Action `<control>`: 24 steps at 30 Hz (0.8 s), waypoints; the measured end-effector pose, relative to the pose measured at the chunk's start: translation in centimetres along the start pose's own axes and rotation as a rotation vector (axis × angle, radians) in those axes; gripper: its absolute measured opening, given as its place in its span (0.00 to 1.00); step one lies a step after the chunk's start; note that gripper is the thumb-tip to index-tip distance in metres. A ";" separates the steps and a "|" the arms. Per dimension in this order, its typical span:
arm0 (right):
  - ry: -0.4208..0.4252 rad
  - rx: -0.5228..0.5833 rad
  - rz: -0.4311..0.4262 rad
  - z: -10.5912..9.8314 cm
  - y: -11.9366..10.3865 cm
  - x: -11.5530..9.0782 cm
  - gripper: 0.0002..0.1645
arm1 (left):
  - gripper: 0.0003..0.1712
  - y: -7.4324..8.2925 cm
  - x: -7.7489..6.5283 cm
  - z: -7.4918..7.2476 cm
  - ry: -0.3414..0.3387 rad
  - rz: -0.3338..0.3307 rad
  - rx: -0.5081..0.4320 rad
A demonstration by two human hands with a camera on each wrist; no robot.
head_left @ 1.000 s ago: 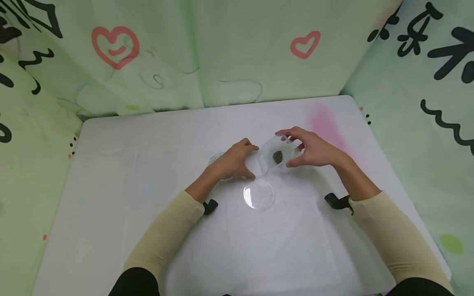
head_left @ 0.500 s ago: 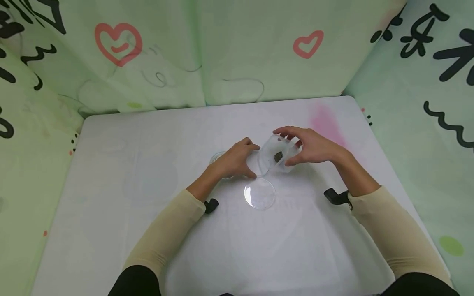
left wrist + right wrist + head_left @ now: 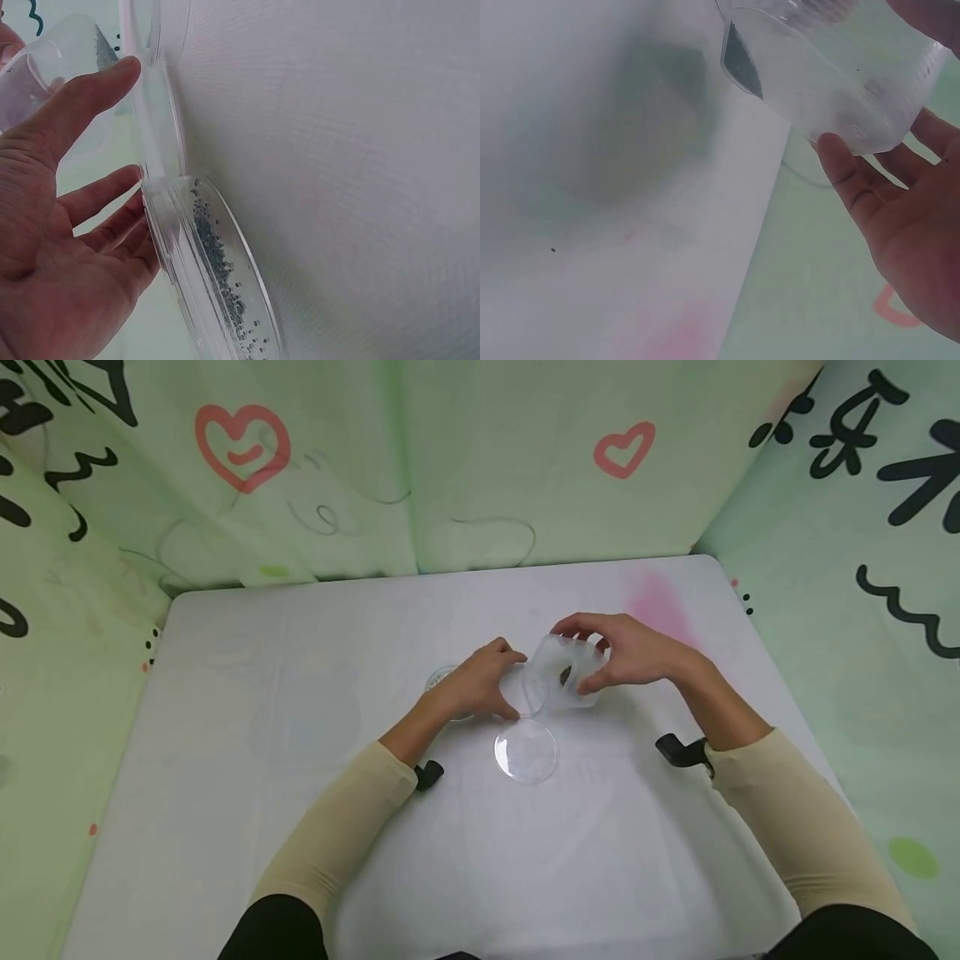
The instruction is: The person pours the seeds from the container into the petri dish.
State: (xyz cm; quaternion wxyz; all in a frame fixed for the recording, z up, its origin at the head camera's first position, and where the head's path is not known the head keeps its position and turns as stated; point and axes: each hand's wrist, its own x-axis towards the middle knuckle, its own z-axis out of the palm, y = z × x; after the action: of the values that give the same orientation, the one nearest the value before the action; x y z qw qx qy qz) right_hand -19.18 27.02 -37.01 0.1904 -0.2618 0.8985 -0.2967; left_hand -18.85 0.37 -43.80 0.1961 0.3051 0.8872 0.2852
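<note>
My right hand grips a clear plastic cup by its sides and tilts it, its mouth toward the left hand. Dark small grains lie banked in a patch inside the cup. My left hand holds a shallow clear petri dish on the table, thumb and fingers at its rim. The cup's lip overlaps this dish in the head view. Behind the left hand, partly hidden, stands another petri dish with dark grains scattered inside.
A round clear lid or dish lies flat on the white-covered table, nearer the body than the held dish. Green printed curtains close off the back and both sides. Black camera mounts stick out at the wrists.
The cup has tipped further toward the held dish, and the grain patch looks narrower in the head view. My right hand has shifted slightly left and away; the left hand stays in place.
</note>
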 end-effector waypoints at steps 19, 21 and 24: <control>-0.042 -0.038 0.031 -0.6 -1.3 1.1 0.42 | 0.52 -0.1 0.0 0.1 0.003 -0.005 -0.037; -0.044 -0.045 0.030 -0.6 -1.3 1.3 0.42 | 0.52 -0.1 0.0 0.1 0.003 -0.009 -0.035; -0.054 -0.053 0.028 -0.7 -1.4 1.5 0.42 | 0.52 -0.2 0.1 0.1 0.000 -0.013 -0.028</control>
State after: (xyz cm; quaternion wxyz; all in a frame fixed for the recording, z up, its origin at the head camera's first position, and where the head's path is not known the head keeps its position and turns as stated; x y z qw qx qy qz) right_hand -20.25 25.45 -35.86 0.2118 -0.2618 0.9041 -0.2630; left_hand -18.93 0.34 -44.00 0.2023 0.2964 0.8851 0.2965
